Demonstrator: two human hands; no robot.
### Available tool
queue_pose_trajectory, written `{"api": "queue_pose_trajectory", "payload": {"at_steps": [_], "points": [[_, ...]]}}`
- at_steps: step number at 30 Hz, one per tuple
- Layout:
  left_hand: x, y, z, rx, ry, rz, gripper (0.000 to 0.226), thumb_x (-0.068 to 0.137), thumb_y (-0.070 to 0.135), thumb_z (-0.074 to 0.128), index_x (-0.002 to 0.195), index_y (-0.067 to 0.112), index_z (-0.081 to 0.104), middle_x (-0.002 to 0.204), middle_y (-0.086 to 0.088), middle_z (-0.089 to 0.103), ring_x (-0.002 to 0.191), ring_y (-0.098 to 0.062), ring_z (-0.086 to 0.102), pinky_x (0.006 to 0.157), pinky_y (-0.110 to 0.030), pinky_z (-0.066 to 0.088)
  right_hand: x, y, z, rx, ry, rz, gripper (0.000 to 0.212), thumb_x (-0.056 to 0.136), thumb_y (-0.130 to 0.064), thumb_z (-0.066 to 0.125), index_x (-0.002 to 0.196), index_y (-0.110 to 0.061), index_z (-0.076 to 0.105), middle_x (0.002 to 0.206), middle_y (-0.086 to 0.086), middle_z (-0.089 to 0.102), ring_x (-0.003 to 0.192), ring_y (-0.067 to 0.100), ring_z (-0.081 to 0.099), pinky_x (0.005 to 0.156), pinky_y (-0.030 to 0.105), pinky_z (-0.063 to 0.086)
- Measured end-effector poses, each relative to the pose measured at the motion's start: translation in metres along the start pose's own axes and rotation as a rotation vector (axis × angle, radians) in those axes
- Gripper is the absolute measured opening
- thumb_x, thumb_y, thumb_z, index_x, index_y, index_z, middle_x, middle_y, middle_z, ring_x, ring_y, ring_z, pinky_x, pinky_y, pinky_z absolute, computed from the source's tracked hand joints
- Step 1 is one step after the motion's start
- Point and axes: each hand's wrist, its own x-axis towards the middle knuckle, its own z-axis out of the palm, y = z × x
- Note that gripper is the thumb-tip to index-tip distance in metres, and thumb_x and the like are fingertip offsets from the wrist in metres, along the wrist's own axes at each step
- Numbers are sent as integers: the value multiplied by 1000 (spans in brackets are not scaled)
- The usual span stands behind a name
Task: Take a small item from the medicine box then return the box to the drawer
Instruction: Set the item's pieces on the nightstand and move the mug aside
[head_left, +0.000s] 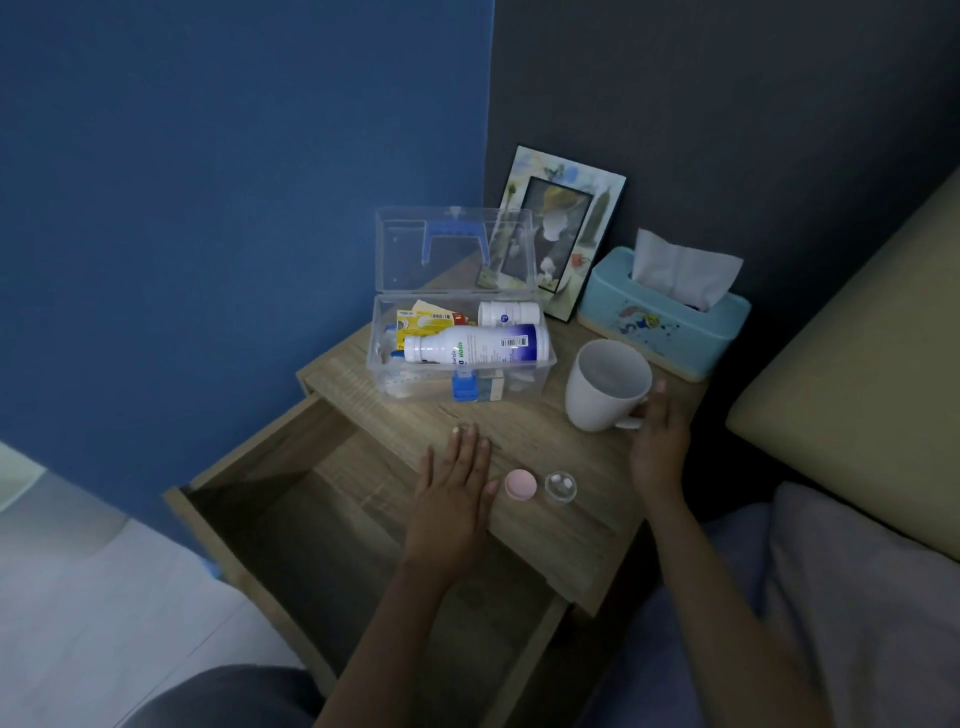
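Note:
A clear plastic medicine box (382, 366) stands on the wooden nightstand with its lid raised upright; a blue latch hangs at its front. White bottles and coloured packets lie inside. In front of it, near the nightstand's front edge, sit a small pink round item (520, 484) and a clear round cap (560, 486), side by side. My left hand (457, 480) lies flat, fingers spread, just left of the pink item, holding nothing. My right hand (658, 441) is at the handle of a white mug (605, 384), fingers around it. The drawer (291, 525) below is pulled out.
A photo frame (563, 234) leans on the dark wall behind the box. A light blue tissue box (665, 317) stands to the right of it. A padded headboard (857, 374) and bedding border the nightstand on the right. Blue wall on the left.

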Motion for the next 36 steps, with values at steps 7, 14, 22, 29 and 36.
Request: {"api": "queue_pose_trajectory", "payload": {"at_steps": [7,14,22,29,36], "points": [[0,1,-2,-7,15,1,56,100,41,16,153,20,16,162,0,7,150,-19,1,118,-38,-6,-23,5,-15,29,-35,38,51,101,-40,37,95,6,60,95,27,64,94,39,62,87,48,48],[1,-1,1,4,1,0,56,101,41,17,153,21,10,163,1,2,150,-17,-4,118,-38,-8,-28,5,-20,45,-47,35,50,100,-39,38,94,6,59,92,25,63,89,36,60,86,48,48],[-1,0,-1,-37,-5,5,55,102,40,18,153,22,10,163,2,1,150,-16,-7,121,-40,-3,-28,2,-23,-7,-58,25,37,101,-37,40,92,-7,60,86,8,62,84,20,58,78,32,42],[6,-4,-49,-445,363,-105,53,100,38,26,150,18,24,159,-3,20,150,-14,6,122,-38,10,-22,-51,-25,-79,-20,-261,32,100,-38,37,106,-11,53,100,5,60,83,8,56,71,18,42],[53,-43,-88,-561,456,-393,62,100,46,24,152,13,19,162,-5,12,150,-17,1,122,-37,8,49,-129,97,-10,-446,-59,50,98,-51,30,124,-19,58,123,4,60,113,14,53,92,28,40]]}}
